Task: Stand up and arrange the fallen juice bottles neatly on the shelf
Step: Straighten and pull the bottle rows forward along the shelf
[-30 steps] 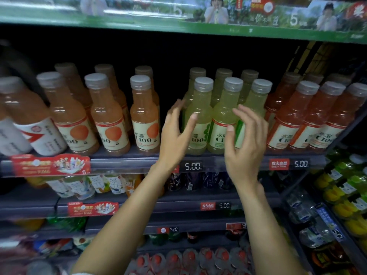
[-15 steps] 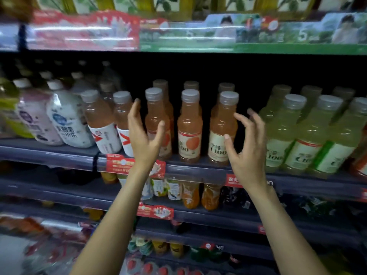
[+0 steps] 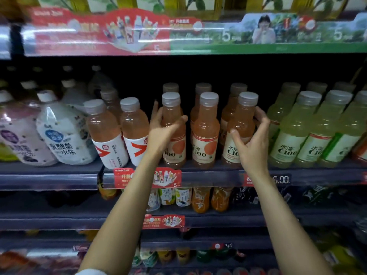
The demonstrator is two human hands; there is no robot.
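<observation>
Both hands raised to the middle shelf [image 3: 198, 171], flanking a front row of three upright orange juice bottles. Left hand [image 3: 161, 133] cupped around the leftmost orange bottle [image 3: 173, 128], fingers reaching behind its left shoulder, thumb lying across the front just under the neck; firm grip or light touch cannot be told. Right hand [image 3: 251, 143] curled around the rightmost orange bottle [image 3: 241, 126], fingers wrapped over its right side, thumb tip pressed against the front above the label. Middle orange bottle [image 3: 205, 132] standing free between the two, touched by neither hand. More orange bottles lined up behind these in a second row, grey caps showing. Just left of the left hand, two pink-orange bottles with white-and-red labels [image 3: 121, 135], leaning outward to the left with the wide lens. Farther left, squat white yoghurt-drink bottles [image 3: 63, 133] and a purple-labelled one [image 3: 17, 135]. To the right of the right hand, a row of pale green juice bottles [image 3: 297, 132], upright, packed close together. Red promo tag [image 3: 148, 177] clipped to the shelf edge beneath the left wrist; price tag reading 5.00 [image 3: 281, 179] beside the right wrist. Lower shelves holding small tea and juice bottles, dim and blurred. Banner strip [image 3: 178, 32] running along the shelf above.
</observation>
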